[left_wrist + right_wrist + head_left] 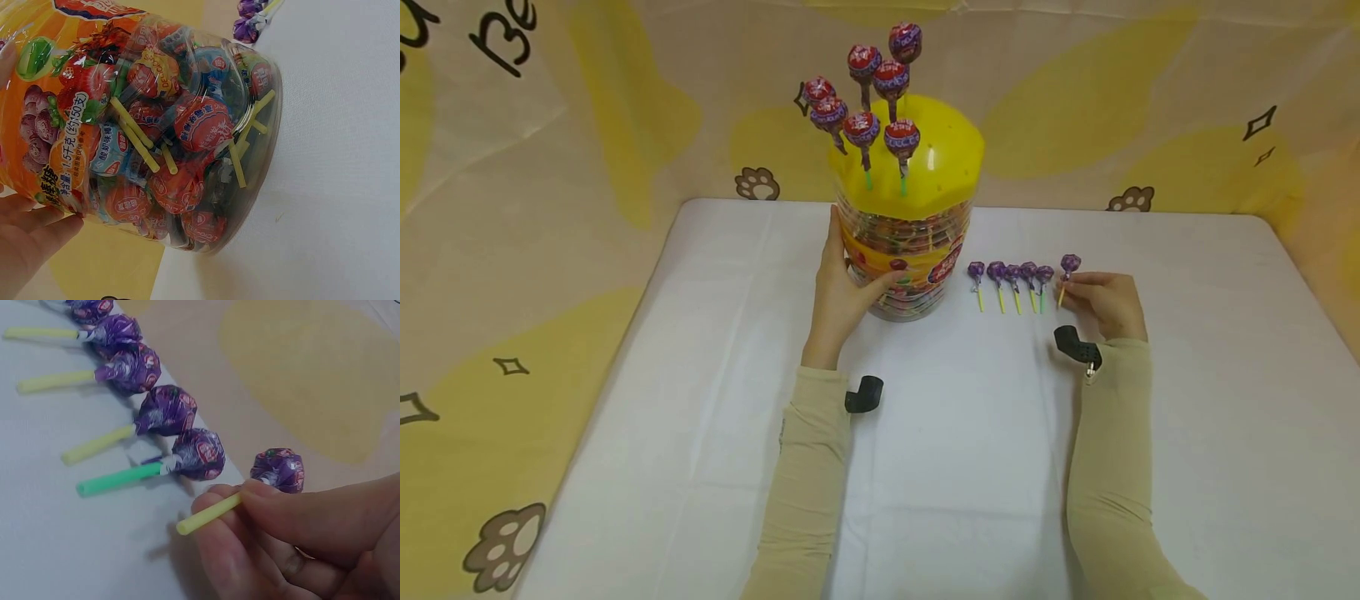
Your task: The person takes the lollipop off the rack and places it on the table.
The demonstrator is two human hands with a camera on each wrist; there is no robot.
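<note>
The left hand (838, 287) rests flat, fingers straight, against the left wall of the clear lollipop jar (906, 258), which stands upright at the far middle of the white bench (962, 467) and carries a yellow lid (940, 158) with seven red-wrapped lollipops (868, 92) standing in it. The right hand (1108, 302) pinches the yellow stick of a purple lollipop (1070, 265) between thumb and fingers, just right of a row of five purple lollipops (1011, 275) lying side by side on the bench, right of the jar, sticks toward the person
</note>
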